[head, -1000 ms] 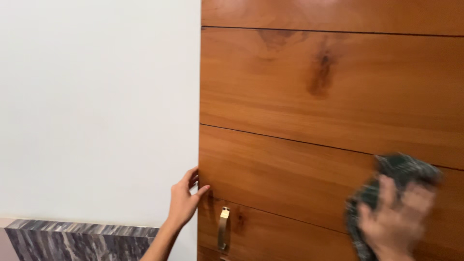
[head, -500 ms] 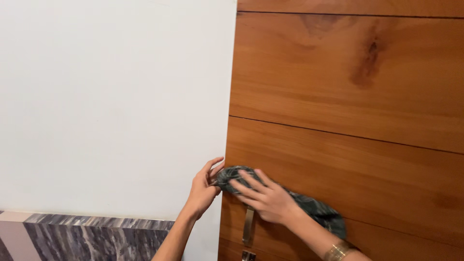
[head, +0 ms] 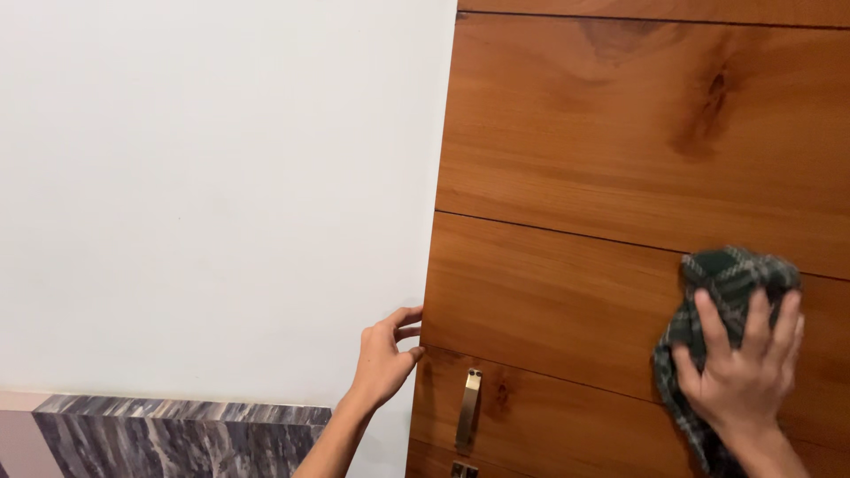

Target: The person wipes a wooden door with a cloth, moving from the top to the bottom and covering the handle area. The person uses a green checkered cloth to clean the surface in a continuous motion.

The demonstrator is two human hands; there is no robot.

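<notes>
Head view: you look at a big wooden door (head: 620, 177).
Right hand (head: 739, 376): your fingers are spread flat, pressing a dark checked cloth (head: 722, 296) on the wood.
Left hand (head: 385, 354): it curls around the door's edge.
Cloth: soft, light, floppy; bunch it under your palm.
Nearby: brass handle (head: 468, 407), white wall (head: 212, 177).

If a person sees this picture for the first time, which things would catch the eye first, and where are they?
The large wooden door with dark knots fills the right side, next to a plain white wall. At the lower right, the right hand presses a dark green checked cloth flat against the door. The left hand grips the door's edge, just left of a brass handle.
</notes>
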